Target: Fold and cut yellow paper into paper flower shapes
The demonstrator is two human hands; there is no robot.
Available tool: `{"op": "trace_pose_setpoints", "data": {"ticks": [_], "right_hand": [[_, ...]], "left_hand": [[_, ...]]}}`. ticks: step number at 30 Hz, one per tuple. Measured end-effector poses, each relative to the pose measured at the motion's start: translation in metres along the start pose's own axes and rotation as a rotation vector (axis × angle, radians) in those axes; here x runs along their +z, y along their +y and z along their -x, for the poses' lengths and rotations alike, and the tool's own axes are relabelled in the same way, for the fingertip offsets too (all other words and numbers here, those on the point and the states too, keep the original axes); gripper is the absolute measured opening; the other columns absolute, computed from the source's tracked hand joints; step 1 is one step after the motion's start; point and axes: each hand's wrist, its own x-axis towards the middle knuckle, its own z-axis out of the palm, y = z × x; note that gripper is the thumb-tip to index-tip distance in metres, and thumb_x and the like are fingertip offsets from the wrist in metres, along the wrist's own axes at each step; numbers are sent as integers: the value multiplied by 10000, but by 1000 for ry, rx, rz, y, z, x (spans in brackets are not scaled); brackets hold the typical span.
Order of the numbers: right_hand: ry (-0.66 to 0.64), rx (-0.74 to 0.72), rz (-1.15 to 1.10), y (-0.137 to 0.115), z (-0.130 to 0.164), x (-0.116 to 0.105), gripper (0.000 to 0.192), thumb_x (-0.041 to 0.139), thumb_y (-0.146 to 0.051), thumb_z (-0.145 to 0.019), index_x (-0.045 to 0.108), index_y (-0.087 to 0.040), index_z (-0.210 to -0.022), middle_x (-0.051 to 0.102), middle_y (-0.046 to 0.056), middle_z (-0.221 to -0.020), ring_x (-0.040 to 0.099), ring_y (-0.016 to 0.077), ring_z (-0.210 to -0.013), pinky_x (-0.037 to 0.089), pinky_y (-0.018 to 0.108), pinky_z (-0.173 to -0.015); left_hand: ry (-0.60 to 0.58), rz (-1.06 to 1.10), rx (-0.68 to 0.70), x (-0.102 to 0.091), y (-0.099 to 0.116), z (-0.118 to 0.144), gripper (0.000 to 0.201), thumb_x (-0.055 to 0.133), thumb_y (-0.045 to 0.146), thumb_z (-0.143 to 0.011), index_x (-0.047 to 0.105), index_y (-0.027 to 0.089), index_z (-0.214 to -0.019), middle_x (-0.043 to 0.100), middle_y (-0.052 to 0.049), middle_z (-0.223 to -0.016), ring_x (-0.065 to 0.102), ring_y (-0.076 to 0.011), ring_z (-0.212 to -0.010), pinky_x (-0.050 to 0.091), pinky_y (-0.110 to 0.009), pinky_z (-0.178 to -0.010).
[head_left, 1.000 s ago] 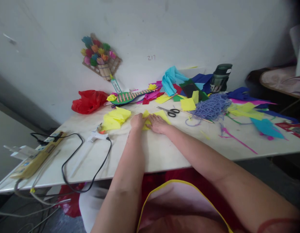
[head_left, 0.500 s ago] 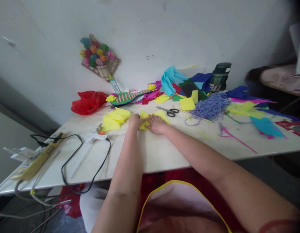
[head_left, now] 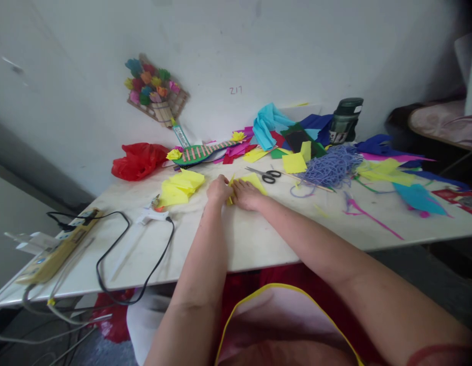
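Note:
A sheet of yellow crepe paper lies on the table under both hands. My left hand pinches its left edge, which stands up folded between the two hands. Spread flat, my right hand presses on the sheet with its fingers stretched out. To the left rests a stack of crumpled yellow paper. Black-handled scissors lie just beyond my right hand, blades pointing left. The fingertips of my left hand are partly hidden.
On the left are a glue gun with its black cable and a power strip. A red plastic bag, a green decorated piece, purple yarn, coloured paper scraps and a dark bottle line the back.
My left hand has moved slightly right, toward my right hand. The left part of the yellow sheet, flat before, is now raised and folded over. My right hand stays in place.

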Motion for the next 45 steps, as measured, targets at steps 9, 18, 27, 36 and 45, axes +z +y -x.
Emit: {"op": "trace_pose_setpoints", "data": {"ticks": [9,18,27,36,45], "right_hand": [[0,-3,10,-1,-1,-1,556,272,-337,-816,338,-40,-1282,332,169,-1332,223,288,-1255,161,420,-1009],[-34,28,13,1,-1,1,632,237,-409,-812,288,-15,-1304,246,176,-1373,106,298,-1287,103,429,-1022],[-30,85,-54,2,2,-2,718,284,-429,-779,132,-21,-1350,118,127,-1419,45,266,-1299,62,400,-1036],[56,45,-224,11,1,-7,1031,515,-554,-630,-49,-90,-1357,224,195,-1373,166,291,-1275,147,424,-1000],[-71,-72,-712,43,2,-21,983,621,-327,-612,20,-166,-1373,360,111,-1327,415,221,-1149,320,335,-943]], "left_hand": [[-72,41,26,-5,4,2,322,458,467,-696,606,231,-858,640,-44,-901,564,-196,-869,406,-268,-720],[-110,30,62,-4,-3,-3,284,451,383,-697,628,230,-856,650,-38,-876,578,-179,-819,422,-257,-692],[-181,-60,129,-4,-4,-3,270,526,357,-644,615,249,-875,639,-20,-918,570,-167,-848,423,-235,-688],[-177,-92,135,-2,-3,-1,296,511,378,-642,592,255,-899,622,-38,-939,563,-196,-861,427,-280,-693],[-219,-84,119,-1,-2,-2,311,516,409,-651,572,272,-925,607,-33,-978,546,-201,-892,421,-299,-716]]}}
